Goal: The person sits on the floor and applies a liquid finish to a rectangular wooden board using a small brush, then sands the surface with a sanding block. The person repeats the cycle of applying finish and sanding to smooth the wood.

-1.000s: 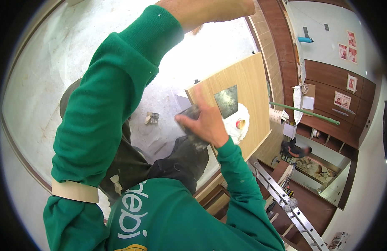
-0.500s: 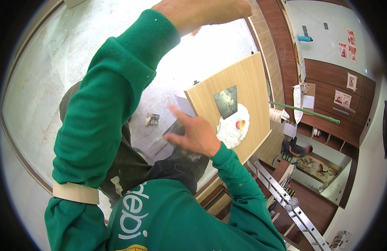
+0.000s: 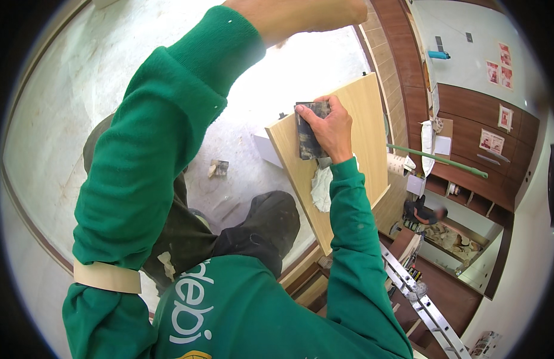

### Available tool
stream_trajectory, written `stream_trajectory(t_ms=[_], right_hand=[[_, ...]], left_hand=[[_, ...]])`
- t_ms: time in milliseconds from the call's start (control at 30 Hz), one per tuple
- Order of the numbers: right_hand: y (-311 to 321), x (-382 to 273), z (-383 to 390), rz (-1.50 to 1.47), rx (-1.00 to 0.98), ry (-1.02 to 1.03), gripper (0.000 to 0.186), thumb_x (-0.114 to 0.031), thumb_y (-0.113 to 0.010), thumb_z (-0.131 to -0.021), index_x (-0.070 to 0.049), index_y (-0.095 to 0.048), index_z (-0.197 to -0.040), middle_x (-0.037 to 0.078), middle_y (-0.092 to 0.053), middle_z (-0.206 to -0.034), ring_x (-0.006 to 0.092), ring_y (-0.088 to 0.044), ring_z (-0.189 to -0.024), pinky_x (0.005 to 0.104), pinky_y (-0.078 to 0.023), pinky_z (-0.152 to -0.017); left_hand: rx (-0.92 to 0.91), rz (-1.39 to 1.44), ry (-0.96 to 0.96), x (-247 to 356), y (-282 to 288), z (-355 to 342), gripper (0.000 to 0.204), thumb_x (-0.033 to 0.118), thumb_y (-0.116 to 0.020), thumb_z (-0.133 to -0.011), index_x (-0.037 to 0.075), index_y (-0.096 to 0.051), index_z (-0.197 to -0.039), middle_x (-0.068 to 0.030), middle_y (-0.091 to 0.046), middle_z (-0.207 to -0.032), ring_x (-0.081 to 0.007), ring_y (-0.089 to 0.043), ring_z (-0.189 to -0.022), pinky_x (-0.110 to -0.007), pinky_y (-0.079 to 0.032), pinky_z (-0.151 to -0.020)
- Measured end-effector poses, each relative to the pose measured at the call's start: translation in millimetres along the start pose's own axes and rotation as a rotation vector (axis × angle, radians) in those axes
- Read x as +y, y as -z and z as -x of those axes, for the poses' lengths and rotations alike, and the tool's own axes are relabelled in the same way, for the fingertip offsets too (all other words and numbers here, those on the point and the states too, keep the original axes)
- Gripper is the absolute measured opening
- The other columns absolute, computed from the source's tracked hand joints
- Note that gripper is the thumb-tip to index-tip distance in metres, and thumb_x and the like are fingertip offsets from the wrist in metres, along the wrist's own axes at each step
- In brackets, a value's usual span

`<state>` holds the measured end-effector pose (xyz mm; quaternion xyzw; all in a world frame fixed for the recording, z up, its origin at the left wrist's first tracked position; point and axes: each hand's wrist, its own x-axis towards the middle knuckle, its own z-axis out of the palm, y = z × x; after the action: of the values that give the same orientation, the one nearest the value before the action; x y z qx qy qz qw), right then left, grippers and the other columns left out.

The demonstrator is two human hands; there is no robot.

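My right hand [image 3: 334, 130] is over the wooden board [image 3: 362, 113], closed on a dark, smeared flat plate [image 3: 311, 134]. Its thumb lies on the near face and the fingers wrap behind the top edge. Whether a second plate lies under it, I cannot tell. Just below the hand, a white crumpled mass [image 3: 322, 190], perhaps putty, spreads on the board, partly covered by my right sleeve. My left hand [image 3: 316, 15] is raised at the top edge of the head view, where its fingers are cut off. A beige band [image 3: 107, 277] circles my left sleeve.
On the pale floor lies a small dark plate with a tan lump [image 3: 219, 168]. To the right lean a metal ladder [image 3: 429, 311] and a long green pole [image 3: 441, 158]. Another person [image 3: 425, 212] is at the far right beside brown cabinets [image 3: 486, 128].
My right hand has moved right and up from over my knee onto the board, where it grips the dark plate. The blurred dark plate by my knee is gone from there. My left arm has barely shifted.
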<state>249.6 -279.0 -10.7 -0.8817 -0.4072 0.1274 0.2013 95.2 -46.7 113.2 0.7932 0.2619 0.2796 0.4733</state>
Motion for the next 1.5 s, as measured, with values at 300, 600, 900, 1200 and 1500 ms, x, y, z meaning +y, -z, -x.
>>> stream_trajectory(t_ms=[300,600,900,1200,1500], right_hand=[[-21,-24,13,-0.026,-0.151,0.085,0.047,-0.037,-0.086,-0.079,-0.002,-0.062,-0.099,0.021,-0.072,-0.084,0.034,-0.073,-0.078,0.0418,-0.057,-0.07],[-23,-27,22,0.011,-0.164,0.146,0.045,-0.037,-0.085,-0.082,-0.006,-0.059,-0.101,0.02,-0.071,-0.081,0.0382,-0.072,-0.075,0.045,-0.056,-0.066],[-35,-39,61,-0.068,-0.16,0.265,0.044,-0.035,-0.086,-0.081,-0.007,-0.06,-0.103,0.018,-0.069,-0.076,0.0377,-0.069,-0.067,0.0426,-0.053,-0.06],[2,-31,82,0.095,-0.294,0.115,0.085,-0.042,-0.085,-0.081,-0.003,-0.048,-0.147,0.022,-0.073,-0.085,0.0359,-0.072,-0.072,0.0403,-0.056,-0.068],[-7,-43,79,0.256,-0.388,0.208,0.104,-0.053,-0.08,-0.08,-0.004,-0.032,-0.158,0.023,-0.068,-0.077,0.0438,-0.069,-0.074,0.0501,-0.054,-0.067]], left_hand=[[0.086,0.079,-0.121,-8,-1,2,0.026,0.009,-0.061,-0.071,-0.017,-0.063,-0.071,-0.0365,-0.06,-0.066,-0.0451,-0.069,-0.064,-0.05,-0.055,-0.062],[0.091,-0.003,0.001,0,-2,-1,0.026,0.009,-0.061,-0.072,-0.017,-0.065,-0.073,-0.0364,-0.062,-0.068,-0.0464,-0.07,-0.068,-0.049,-0.057,-0.066],[0.295,0.049,-0.23,2,-10,14,0.024,0.009,-0.062,-0.074,-0.013,-0.068,-0.081,-0.036,-0.065,-0.075,-0.0476,-0.071,-0.076,-0.05,-0.058,-0.071],[0.042,-0.055,-0.02,10,0,3,0.031,0.017,-0.067,-0.075,-0.014,-0.066,-0.072,-0.0344,-0.064,-0.071,-0.0449,-0.07,-0.07,-0.049,-0.057,-0.068],[-0.008,-0.107,-0.078,14,-9,0,0.033,0.024,-0.07,-0.078,-0.009,-0.071,-0.073,-0.0268,-0.066,-0.067,-0.0384,-0.07,-0.065,-0.045,-0.055,-0.065]])
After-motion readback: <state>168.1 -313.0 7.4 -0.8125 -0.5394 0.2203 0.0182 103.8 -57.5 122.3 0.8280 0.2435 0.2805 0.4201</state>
